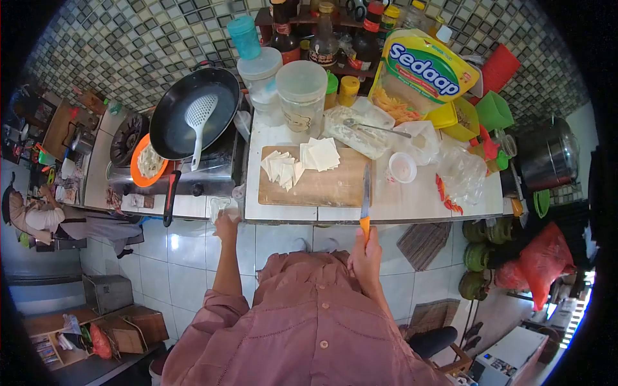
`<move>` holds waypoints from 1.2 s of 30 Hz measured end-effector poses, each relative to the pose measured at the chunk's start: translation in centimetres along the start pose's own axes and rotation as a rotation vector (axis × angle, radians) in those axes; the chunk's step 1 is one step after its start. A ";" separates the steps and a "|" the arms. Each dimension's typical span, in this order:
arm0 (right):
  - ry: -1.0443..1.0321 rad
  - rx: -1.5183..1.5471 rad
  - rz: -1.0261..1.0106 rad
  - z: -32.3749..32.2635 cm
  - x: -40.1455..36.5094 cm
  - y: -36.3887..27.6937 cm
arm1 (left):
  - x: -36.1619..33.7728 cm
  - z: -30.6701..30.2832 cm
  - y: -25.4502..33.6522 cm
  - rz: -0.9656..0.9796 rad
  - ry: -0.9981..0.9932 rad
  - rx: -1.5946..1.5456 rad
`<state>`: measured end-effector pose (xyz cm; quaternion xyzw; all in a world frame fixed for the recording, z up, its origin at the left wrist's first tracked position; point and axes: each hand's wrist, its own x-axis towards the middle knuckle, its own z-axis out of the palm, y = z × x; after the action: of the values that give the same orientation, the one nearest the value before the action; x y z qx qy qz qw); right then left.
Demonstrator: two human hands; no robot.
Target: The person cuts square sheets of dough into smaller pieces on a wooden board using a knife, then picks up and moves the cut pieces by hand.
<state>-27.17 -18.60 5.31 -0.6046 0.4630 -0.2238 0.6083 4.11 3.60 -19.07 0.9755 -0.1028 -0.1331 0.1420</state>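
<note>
At five o'clock from the cutting board (315,197), the right hand (365,257) is wrapping its fingers around the orange handle of a knife (367,193), while at eight o'clock the left hand (226,224) is touching a pale item (221,206) at the edge of the counter (277,213), its grip too unclear to tell. The knife's blade is pointing toward twelve over the board's three o'clock side, and white square sheets (320,154) are lying in piles toward nine and twelve. Beyond, a frying pan (183,132) is resting at ten, lidded tubs (300,96) are standing at twelve.
</note>
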 end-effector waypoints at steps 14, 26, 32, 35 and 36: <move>-0.011 -0.005 -0.018 0.5 0.1 0.3 | 0.2 0.2 -1.1 0.129 0.036 -0.089; -0.020 -0.013 -0.018 -0.1 0.6 0.3 | -4.2 -5.0 3.7 0.220 0.327 -0.218; -0.031 -0.018 -0.025 -0.2 0.8 0.1 | -7.4 -16.1 8.6 0.382 0.160 -0.446; -0.025 -0.028 -0.038 -0.5 1.0 -0.3 | -10.0 -22.9 11.0 0.383 0.023 -0.508; -0.023 -0.025 -0.040 -0.6 1.0 -0.5 | -11.1 -24.9 12.2 0.386 0.024 -0.510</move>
<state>-27.07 -19.84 5.54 -0.6238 0.4466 -0.2232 0.6014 -1.16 1.00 10.27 0.8725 -0.2474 -0.1135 0.4059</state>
